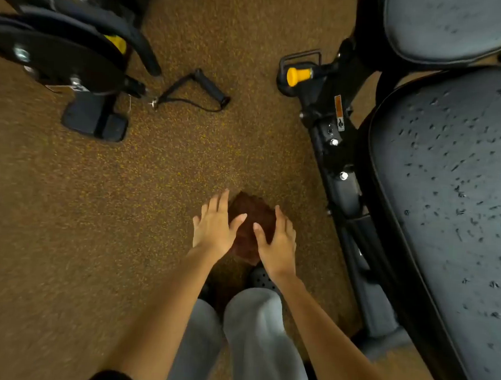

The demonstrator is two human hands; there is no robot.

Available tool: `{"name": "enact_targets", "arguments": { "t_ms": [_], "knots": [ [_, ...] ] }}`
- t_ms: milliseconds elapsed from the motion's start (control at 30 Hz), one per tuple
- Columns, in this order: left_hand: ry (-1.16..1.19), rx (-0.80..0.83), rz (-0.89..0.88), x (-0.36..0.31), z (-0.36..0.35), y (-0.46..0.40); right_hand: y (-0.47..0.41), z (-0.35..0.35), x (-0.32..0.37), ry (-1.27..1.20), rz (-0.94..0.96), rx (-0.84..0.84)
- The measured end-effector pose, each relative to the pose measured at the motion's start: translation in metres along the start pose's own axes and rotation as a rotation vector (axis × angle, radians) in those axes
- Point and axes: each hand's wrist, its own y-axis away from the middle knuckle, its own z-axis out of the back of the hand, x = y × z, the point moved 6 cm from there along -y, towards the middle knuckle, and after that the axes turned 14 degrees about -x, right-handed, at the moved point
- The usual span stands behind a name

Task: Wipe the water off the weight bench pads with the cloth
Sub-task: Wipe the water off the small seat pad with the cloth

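Note:
A dark reddish-brown cloth (249, 218) lies on the speckled brown floor in front of my feet. My left hand (214, 227) is over its left side with straight, spread fingers. My right hand (278, 240) is over its right side, fingers also straight. Neither hand grips the cloth. The large black bench pad (452, 200) fills the right of the view and is dotted with water droplets. A second wet pad (452, 26) sits above it at the top right.
The bench's black frame (340, 171) with a yellow adjustment knob (299, 75) runs between the cloth and the pads. A cable handle (208, 86) lies on the floor ahead. Another machine with a yellow part (116, 42) stands at the upper left.

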Motion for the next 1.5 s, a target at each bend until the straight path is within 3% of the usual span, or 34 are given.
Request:
{"name": "enact_targets", "arguments": {
  "t_ms": [200, 500, 600, 800, 1200, 1500],
  "knots": [
    [0.028, 0.079, 0.080, 0.010, -0.021, -0.005, 0.003, -0.012, -0.013, -0.074, -0.120, -0.039],
    [0.325, -0.141, 0.095, 0.002, 0.000, -0.010, 0.005, -0.002, 0.000, -0.077, -0.174, -0.222],
    [0.335, -0.126, 0.085, -0.001, 0.009, -0.011, 0.002, 0.002, 0.013, -0.057, -0.159, -0.209],
    [0.365, -0.081, 0.094, -0.016, 0.045, -0.010, 0.001, 0.027, 0.052, -0.288, -0.198, -0.191],
    [0.451, -0.265, -0.180, -0.112, 0.186, -0.028, -0.025, 0.143, 0.163, -0.494, -0.032, -0.327],
    [0.454, -0.441, -0.392, -0.233, 0.276, -0.062, -0.082, 0.263, 0.234, -0.459, 0.198, -0.613]
  ]
}}
